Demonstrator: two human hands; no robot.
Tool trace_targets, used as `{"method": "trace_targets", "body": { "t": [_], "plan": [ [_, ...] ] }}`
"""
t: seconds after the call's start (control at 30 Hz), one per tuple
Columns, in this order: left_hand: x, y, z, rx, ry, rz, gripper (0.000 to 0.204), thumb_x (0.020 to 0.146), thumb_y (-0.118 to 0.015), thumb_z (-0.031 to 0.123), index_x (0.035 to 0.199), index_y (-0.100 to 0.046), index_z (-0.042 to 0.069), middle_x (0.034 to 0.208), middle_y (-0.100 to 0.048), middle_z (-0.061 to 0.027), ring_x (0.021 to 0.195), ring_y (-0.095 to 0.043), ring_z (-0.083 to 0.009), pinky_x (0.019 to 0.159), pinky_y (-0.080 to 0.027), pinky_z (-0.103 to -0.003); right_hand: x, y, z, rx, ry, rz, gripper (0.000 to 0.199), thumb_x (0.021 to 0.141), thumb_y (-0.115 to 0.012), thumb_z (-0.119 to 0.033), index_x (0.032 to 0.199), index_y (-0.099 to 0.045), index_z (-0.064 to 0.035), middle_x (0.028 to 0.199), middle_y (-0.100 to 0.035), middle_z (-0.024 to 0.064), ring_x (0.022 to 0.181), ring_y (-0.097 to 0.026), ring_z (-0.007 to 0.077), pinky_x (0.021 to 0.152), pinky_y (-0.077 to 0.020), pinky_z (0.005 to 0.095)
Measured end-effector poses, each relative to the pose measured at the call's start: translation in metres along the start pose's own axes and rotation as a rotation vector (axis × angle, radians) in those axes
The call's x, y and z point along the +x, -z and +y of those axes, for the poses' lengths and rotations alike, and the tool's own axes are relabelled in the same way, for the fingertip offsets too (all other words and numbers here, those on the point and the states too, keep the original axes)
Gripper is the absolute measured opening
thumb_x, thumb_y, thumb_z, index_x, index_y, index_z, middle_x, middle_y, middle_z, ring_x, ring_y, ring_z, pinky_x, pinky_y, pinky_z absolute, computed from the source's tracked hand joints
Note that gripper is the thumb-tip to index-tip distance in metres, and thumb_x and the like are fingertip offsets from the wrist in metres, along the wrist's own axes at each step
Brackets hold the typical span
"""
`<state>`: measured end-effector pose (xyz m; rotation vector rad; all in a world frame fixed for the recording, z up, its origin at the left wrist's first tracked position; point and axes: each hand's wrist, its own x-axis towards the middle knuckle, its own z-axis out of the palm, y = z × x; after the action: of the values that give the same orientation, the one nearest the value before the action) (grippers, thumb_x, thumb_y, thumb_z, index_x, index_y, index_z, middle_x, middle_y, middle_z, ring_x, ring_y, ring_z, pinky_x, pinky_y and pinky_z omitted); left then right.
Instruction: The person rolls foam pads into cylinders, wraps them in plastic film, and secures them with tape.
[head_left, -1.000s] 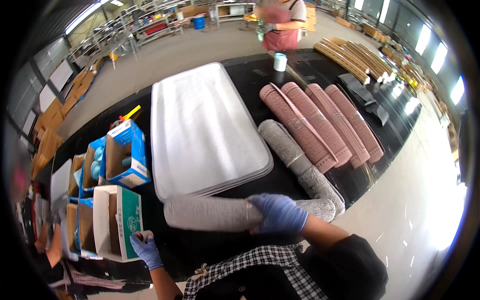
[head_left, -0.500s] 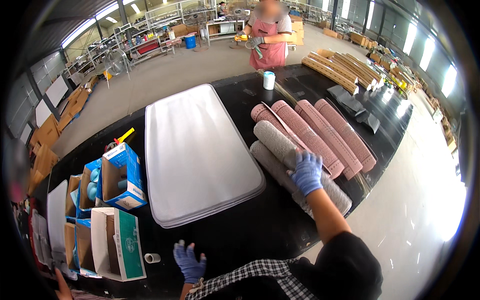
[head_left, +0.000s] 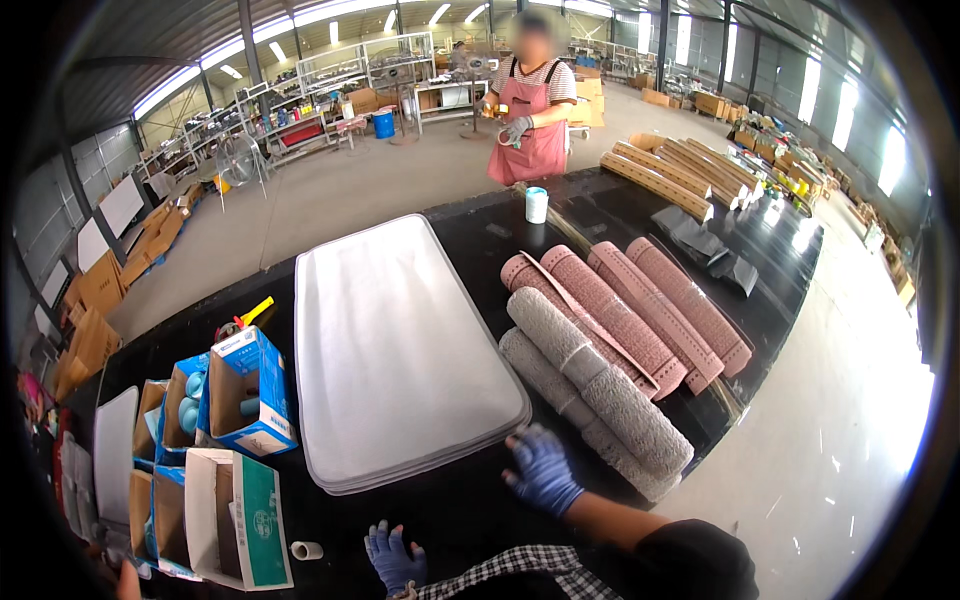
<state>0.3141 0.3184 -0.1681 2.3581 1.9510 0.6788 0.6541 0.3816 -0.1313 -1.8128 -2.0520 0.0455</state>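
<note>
My right hand (head_left: 543,470), in a bluish half-finger glove, hovers by the near right corner of a stack of flat light-grey mats (head_left: 400,350). Its fingers are apart and nothing shows in them. Low in front of the table's near edge is my left hand (head_left: 394,556), gloved alike, fingers spread and nothing in it. Right of the stack lie two rolled grey mats, the upper roll (head_left: 620,400) banded around its middle and the lower roll (head_left: 600,435) beside it. Several rolled pink mats (head_left: 655,310) lie beyond them.
Open cartons (head_left: 262,520) crowd the table's left side, with a small white tube roll (head_left: 307,551) beside them. A yellow-handled tool (head_left: 257,310) lies behind. A white-and-blue can (head_left: 537,206) and long cardboard tubes (head_left: 660,178) are at the far side. A person in a pink apron (head_left: 533,125) stands across.
My right hand has let go of the grey rolls and moved left toward the mat stack's corner. The left hand has shifted slightly, and the view has tilted up.
</note>
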Motion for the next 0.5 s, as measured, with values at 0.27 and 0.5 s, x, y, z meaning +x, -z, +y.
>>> {"method": "trace_targets", "body": {
  "t": [0.27, 0.5],
  "plan": [
    [0.000, 0.000, 0.007, -0.024, 0.001, 0.021, 0.044, 0.083, -0.066, 0.027, 0.122, -0.062, 0.006, 0.134, -0.056, -0.0209, 0.130, -0.048, -0.0438, 0.112, -0.036, -0.057, -0.049, -0.041, -0.023, -0.102, 0.001, -0.260, 0.074, 0.096, -0.050, -0.057, 0.149, -0.042, -0.0049, 0.157, -0.035, 0.0210, 0.149, -0.027, 0.0399, 0.123, -0.0142, 0.0537],
    [0.001, 0.001, 0.014, -0.071, 0.004, 0.066, 0.043, 0.082, -0.067, 0.024, 0.120, -0.062, 0.006, 0.133, -0.057, -0.0208, 0.130, -0.048, -0.0436, 0.112, -0.036, -0.056, -0.049, -0.041, -0.019, -0.048, 0.006, -0.231, 0.072, 0.095, -0.053, -0.054, 0.146, -0.045, -0.0048, 0.154, -0.038, 0.0208, 0.148, -0.028, 0.0403, 0.122, -0.0154, 0.0540]
  ]
}}
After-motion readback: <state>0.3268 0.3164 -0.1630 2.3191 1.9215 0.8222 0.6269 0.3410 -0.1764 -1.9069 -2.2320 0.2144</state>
